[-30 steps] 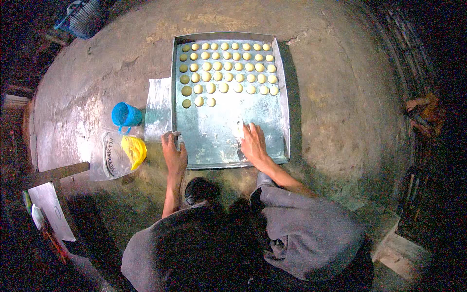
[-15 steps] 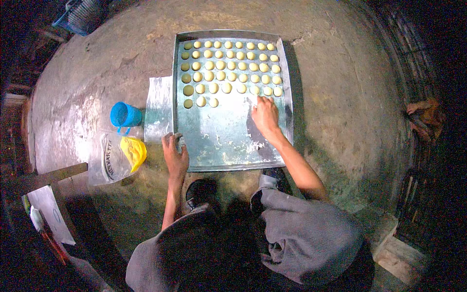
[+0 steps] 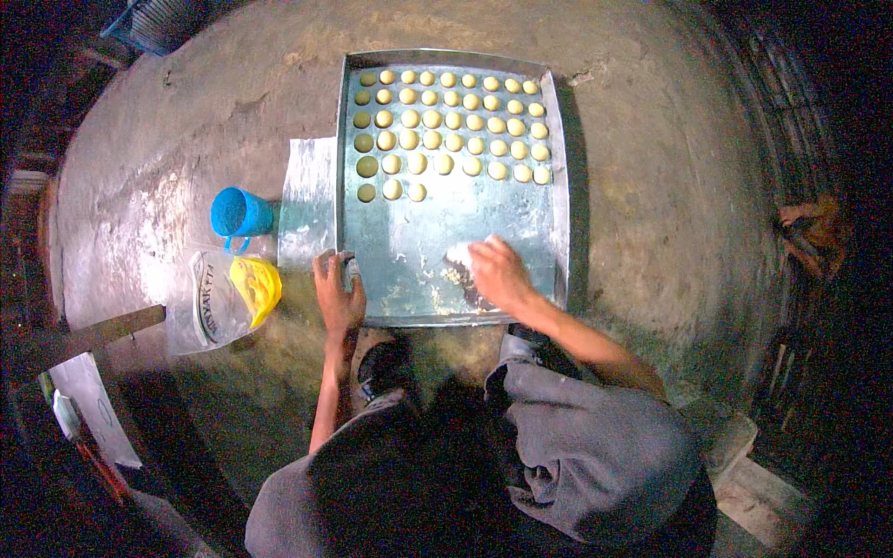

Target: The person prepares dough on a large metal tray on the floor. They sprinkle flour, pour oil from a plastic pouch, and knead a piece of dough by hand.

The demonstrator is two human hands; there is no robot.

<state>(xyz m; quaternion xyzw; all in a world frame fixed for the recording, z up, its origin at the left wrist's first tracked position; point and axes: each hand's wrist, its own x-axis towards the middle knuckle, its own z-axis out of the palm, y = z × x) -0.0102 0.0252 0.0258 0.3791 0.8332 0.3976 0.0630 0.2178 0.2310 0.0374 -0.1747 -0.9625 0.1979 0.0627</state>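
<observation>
A shallow metal tray (image 3: 381, 284) sits on the floor before me, its far part filled with rows of small round pale-yellow dough balls (image 3: 431, 119). The nearest row holds only a few, at the left. My left hand (image 3: 340, 296) is closed over the tray's left rim near its front corner, with a small greyish-white piece at the thumb that I cannot make out. My right hand (image 3: 502, 277) is low over the tray's near right part, fingers bent around a white wad (image 3: 458, 253) whose kind is unclear. Pale crumbs and smears lie beneath it.
Left of the tray are a white sheet (image 3: 309, 200), a blue plastic mug (image 3: 240, 214), and a clear bag (image 3: 200, 312) beside a yellow plastic bag (image 3: 255, 290). A wooden bar (image 3: 112, 330) juts in at left. A blue basket (image 3: 153, 23) stands at the far left.
My right hand has moved from just below the dough balls toward me and leftward, onto the crumb-strewn part of the tray. My left hand stays at the rim.
</observation>
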